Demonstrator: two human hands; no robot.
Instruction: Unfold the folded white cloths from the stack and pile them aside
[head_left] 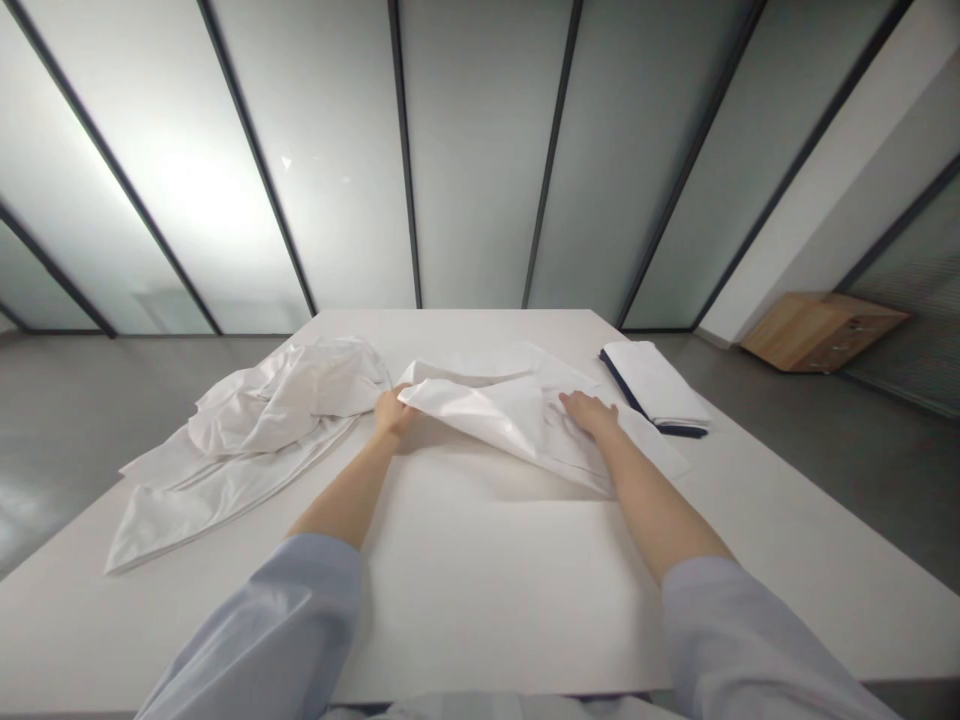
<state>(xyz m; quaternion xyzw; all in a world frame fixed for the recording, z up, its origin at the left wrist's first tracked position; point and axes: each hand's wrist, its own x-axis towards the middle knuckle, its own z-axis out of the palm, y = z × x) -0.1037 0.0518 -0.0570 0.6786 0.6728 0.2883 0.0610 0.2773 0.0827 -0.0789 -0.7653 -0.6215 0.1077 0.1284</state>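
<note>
A white cloth garment (pixel 510 410), perhaps a shirt or coat, lies loosely spread in the middle of the table. My left hand (pixel 394 412) is closed on its left edge and holds that edge raised off the tabletop. On the right part of the same garment rests my right hand (pixel 592 412), fingers stretched out and pressing on the fabric. To the left lies a crumpled heap of white garments (pixel 289 400), just beside my left hand. What kind of garment I hold does not show clearly.
A neat stack of folded cloth (pixel 656 385), white over dark navy, sits near the table's right edge. The white table (pixel 495 600) spreads under everything. Beyond it stand frosted glass panels (pixel 480 150), and a wooden cabinet (pixel 821 330) is on the floor at right.
</note>
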